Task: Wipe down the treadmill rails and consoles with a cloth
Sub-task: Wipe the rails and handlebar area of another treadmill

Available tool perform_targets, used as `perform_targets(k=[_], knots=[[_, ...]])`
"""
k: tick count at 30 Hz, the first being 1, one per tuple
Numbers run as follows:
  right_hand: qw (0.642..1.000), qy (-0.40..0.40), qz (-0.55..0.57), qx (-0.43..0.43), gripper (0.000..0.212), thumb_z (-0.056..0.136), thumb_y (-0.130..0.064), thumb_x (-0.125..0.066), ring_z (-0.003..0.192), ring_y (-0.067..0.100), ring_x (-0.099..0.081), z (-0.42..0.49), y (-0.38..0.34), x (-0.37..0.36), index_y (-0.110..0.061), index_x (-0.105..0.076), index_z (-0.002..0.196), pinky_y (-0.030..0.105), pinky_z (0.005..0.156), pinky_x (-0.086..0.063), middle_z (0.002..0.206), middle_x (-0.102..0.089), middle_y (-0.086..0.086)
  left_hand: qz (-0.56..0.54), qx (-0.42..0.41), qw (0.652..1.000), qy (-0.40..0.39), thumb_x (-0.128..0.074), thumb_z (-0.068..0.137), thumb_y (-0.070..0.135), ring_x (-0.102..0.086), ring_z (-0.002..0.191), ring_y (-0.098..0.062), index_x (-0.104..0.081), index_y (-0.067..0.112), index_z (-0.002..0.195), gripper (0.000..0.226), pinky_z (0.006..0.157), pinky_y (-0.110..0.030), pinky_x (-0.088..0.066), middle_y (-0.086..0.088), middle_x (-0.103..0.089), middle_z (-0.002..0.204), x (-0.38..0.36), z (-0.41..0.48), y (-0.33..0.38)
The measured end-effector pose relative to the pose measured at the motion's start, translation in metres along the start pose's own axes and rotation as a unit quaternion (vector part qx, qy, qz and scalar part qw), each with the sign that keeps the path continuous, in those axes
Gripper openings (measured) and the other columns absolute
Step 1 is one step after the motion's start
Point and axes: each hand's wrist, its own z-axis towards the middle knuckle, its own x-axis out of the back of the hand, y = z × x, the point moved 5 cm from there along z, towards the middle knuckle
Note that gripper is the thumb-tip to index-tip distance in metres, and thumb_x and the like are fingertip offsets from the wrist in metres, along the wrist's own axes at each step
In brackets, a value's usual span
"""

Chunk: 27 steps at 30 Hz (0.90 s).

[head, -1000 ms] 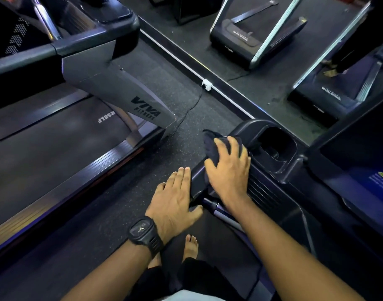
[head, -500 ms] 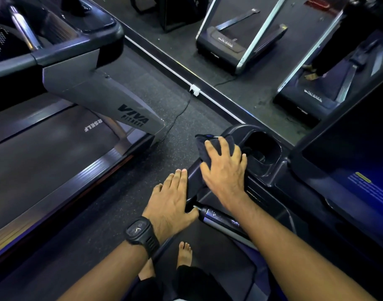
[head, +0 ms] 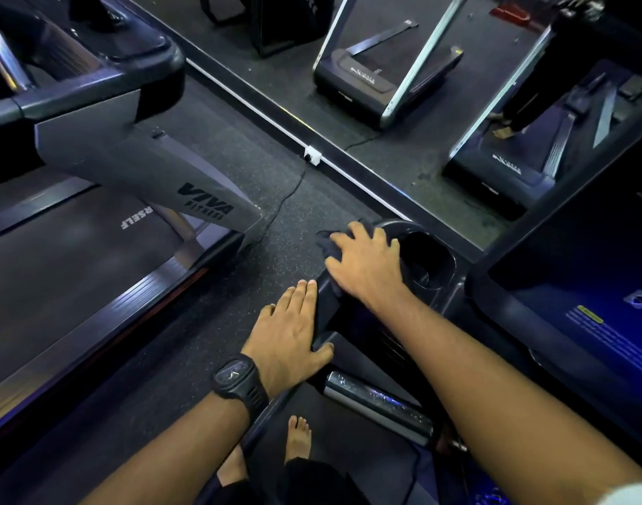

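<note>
A dark cloth [head: 328, 246] lies on the left corner of the black treadmill console [head: 454, 297], mostly hidden under my right hand [head: 367, 266], which presses on it with fingers spread. The cloth sits beside the round cup holder [head: 427, 262]. My left hand [head: 288, 331], a black watch on its wrist, rests flat on the console's left edge with fingers straight and the thumb hooked under it. A shiny metal handrail [head: 377, 404] runs out from under the console below my right arm. The console screen [head: 585, 304] glows blue at the right.
A neighbouring grey treadmill [head: 130, 169] with its belt fills the left side. A speckled floor aisle [head: 239, 286] separates the two machines. A mirror wall [head: 403, 103] ahead reflects other treadmills. A white socket [head: 311, 155] with a cable sits at the mirror's base. Bare feet [head: 297, 439] stand below.
My right hand has slid the cloth forward along the console's left corner, up beside the cup holder. My left hand stays on the console edge. The camera view has shifted a little.
</note>
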Motion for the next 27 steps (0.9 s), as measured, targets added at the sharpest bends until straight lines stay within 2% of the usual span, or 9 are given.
perform_targets(k=[3,7,10,12,16,18,21,24,27], knots=[[0.998,-0.003,0.001,-0.056,0.048,0.094,-0.051,-0.047,0.128,0.039,-0.042,0.007,0.000,0.003,-0.027,-0.057,0.134,0.060,0.103,-0.037,0.146,-0.043,0.000,-0.005,0.001,1.000,-0.005,-0.046,0.089,0.061,-0.008,0.153,-0.020,0.006,0.012,0.158,0.099,0.120,-0.042,-0.024,-0.005,-0.003,0.167,-0.001,0.002,0.002],[0.998,0.019,-0.006,0.067,0.045,0.090,-0.056,-0.046,0.129,0.029,-0.044,-0.002,-0.011,-0.003,-0.037,-0.065,0.127,0.054,0.103,-0.039,0.143,-0.052,-0.010,-0.008,0.000,1.000,-0.008,-0.046,0.088,0.061,-0.005,0.153,-0.020,0.006,0.012,0.158,0.100,0.121,-0.041,-0.023,-0.005,-0.001,0.167,-0.002,0.007,-0.001],[0.999,-0.040,0.014,-0.007,0.050,0.091,-0.056,-0.045,0.132,0.031,-0.041,0.027,0.004,0.004,-0.035,-0.060,0.134,0.056,0.105,-0.038,0.145,-0.047,-0.006,-0.012,-0.006,1.000,-0.012,-0.047,0.089,0.060,-0.005,0.153,-0.020,0.007,0.013,0.158,0.100,0.121,-0.042,-0.022,-0.004,0.000,0.167,-0.001,0.014,0.000],[0.997,-0.041,0.014,-0.064,0.053,0.092,-0.055,-0.046,0.133,0.034,-0.039,0.028,0.009,0.004,-0.030,-0.057,0.136,0.061,0.105,-0.036,0.147,-0.043,-0.003,-0.013,-0.007,1.000,-0.013,-0.047,0.089,0.059,-0.005,0.153,-0.020,0.008,0.014,0.158,0.099,0.121,-0.042,-0.022,-0.004,0.000,0.167,0.000,0.018,0.001],[0.998,-0.035,-0.018,0.057,0.046,0.091,-0.057,-0.045,0.132,0.029,-0.040,0.011,-0.013,-0.001,-0.036,-0.064,0.127,0.058,0.107,-0.033,0.142,-0.051,-0.009,-0.004,-0.006,1.000,-0.012,-0.046,0.090,0.058,-0.007,0.153,-0.021,0.003,0.011,0.158,0.096,0.121,-0.041,-0.023,-0.006,-0.003,0.167,-0.001,0.025,0.002],[0.994,-0.068,-0.023,0.078,0.047,0.090,-0.059,-0.043,0.131,0.027,-0.042,0.025,-0.015,0.003,-0.038,-0.066,0.125,0.057,0.107,-0.032,0.137,-0.054,-0.009,-0.005,-0.005,1.000,-0.013,-0.046,0.090,0.058,-0.007,0.153,-0.021,0.003,0.011,0.158,0.097,0.121,-0.042,-0.023,-0.006,-0.003,0.167,-0.001,0.027,0.002],[0.990,-0.130,-0.049,0.006,0.052,0.092,-0.058,-0.042,0.135,0.033,-0.038,0.049,-0.002,0.004,-0.032,-0.061,0.133,0.066,0.109,-0.029,0.143,-0.048,-0.003,-0.012,-0.007,1.000,-0.013,-0.047,0.091,0.058,-0.007,0.153,-0.021,0.007,0.013,0.158,0.098,0.121,-0.042,-0.023,-0.005,-0.002,0.167,-0.002,0.027,0.001],[0.994,-0.076,-0.015,-0.074,0.054,0.093,-0.055,-0.043,0.134,0.039,-0.037,0.044,0.012,0.005,-0.025,-0.056,0.137,0.069,0.107,-0.030,0.147,-0.042,0.002,-0.013,-0.005,1.000,-0.009,-0.046,0.091,0.059,-0.007,0.153,-0.020,0.008,0.014,0.158,0.098,0.121,-0.042,-0.023,-0.004,-0.002,0.167,-0.001,0.026,0.002],[0.999,-0.024,-0.024,0.006,0.050,0.092,-0.055,-0.044,0.132,0.033,-0.040,0.024,0.000,0.000,-0.029,-0.061,0.131,0.061,0.107,-0.033,0.146,-0.046,-0.004,-0.008,-0.004,1.000,-0.012,-0.046,0.091,0.059,-0.007,0.153,-0.021,0.007,0.013,0.158,0.097,0.121,-0.042,-0.022,-0.004,-0.001,0.167,-0.002,0.027,0.002]])
